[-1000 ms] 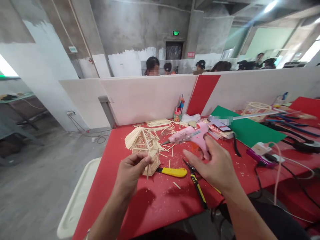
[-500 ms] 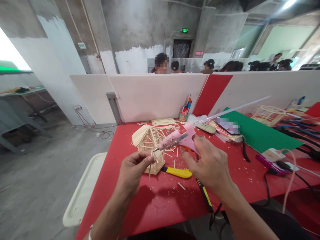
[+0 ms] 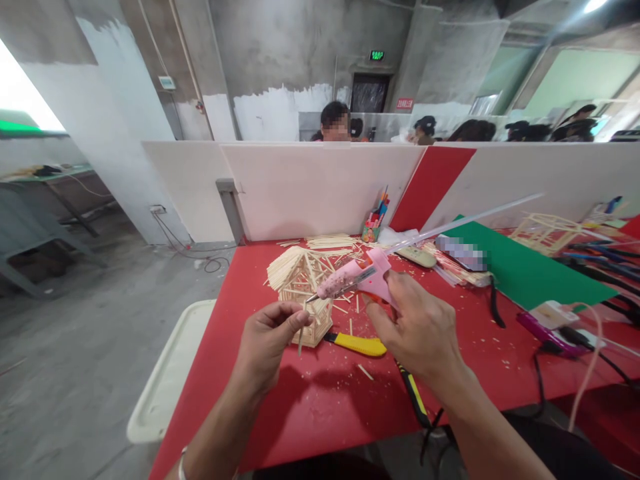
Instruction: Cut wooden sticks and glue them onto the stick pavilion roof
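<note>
Between the thumb and fingers of my left hand (image 3: 267,340) is a thin wooden stick (image 3: 300,343), held upright. My right hand (image 3: 423,327) is wrapped round the handle of a pink glue gun (image 3: 355,275), with a long clear glue stick (image 3: 465,219) coming out of its back. The gun's metal tip points left, at the stick's upper end; whether they touch I cannot tell. Behind my left hand a small house model of wooden sticks (image 3: 300,270) stands on the red table, partly hidden. A yellow utility knife (image 3: 360,344) lies beside the model.
Loose wooden sticks (image 3: 333,241) lie at the back, near a pen cup (image 3: 371,228). A yellow-black tool (image 3: 414,393) rests at the front edge. On the right are a green mat (image 3: 520,270), a purple power strip (image 3: 547,333) with cables and another stick frame (image 3: 547,232). A white partition (image 3: 320,190) borders the table.
The view has shifted slightly, so the room and table sit a little differently in the picture. Both hands keep nearly the same pose, with the glue gun tip still at the wooden stick.
</note>
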Tool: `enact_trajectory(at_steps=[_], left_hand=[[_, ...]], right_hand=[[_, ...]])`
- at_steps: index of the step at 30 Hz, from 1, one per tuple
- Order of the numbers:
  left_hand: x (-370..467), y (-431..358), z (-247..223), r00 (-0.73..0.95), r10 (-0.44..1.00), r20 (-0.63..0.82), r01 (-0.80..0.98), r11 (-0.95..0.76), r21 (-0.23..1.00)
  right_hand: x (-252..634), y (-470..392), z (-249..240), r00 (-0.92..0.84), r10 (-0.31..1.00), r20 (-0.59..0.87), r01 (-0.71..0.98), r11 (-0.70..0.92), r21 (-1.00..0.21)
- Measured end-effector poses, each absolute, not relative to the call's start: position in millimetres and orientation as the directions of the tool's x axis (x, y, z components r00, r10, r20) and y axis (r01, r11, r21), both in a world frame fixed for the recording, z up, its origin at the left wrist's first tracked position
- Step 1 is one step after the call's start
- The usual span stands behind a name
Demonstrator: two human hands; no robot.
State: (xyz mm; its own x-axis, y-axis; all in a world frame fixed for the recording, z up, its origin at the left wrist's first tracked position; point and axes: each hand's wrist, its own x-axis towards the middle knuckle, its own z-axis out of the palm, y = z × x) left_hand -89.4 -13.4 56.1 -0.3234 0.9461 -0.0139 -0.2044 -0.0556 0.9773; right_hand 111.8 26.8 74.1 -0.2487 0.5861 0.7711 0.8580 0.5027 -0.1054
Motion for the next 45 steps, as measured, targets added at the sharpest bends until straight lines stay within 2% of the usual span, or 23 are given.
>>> enact_trajectory(at_steps=[16, 23, 31, 39, 45], left_hand=[[-95, -12, 52, -0.311, 0.95, -0.012, -0.227, -0.062, 0.972], [-100, -9, 50, -0.401, 0.915, -0.036, -0.245, -0.069, 0.967], [-105, -9, 44, -0.426, 0.905, -0.016, -0.237, -0.094, 0.967], [-104, -10, 45, -0.443, 0.896, 0.023, -0.234, -0.14, 0.962], [-107, -11, 51, -0.477, 0.877, 0.057, -0.209, -0.177, 0.962]], right_hand=[[106, 33, 70, -0.27, 0.583, 0.766, 0.878, 0.475, -0.052], [95, 39, 69, -0.3, 0.599, 0.742, 0.91, 0.414, 0.033], [89, 44, 66, -0.327, 0.606, 0.725, 0.91, 0.41, 0.067], [89, 45, 65, -0.319, 0.608, 0.727, 0.911, 0.409, 0.058], [87, 49, 58, -0.272, 0.68, 0.681, 0.925, 0.381, -0.01]])
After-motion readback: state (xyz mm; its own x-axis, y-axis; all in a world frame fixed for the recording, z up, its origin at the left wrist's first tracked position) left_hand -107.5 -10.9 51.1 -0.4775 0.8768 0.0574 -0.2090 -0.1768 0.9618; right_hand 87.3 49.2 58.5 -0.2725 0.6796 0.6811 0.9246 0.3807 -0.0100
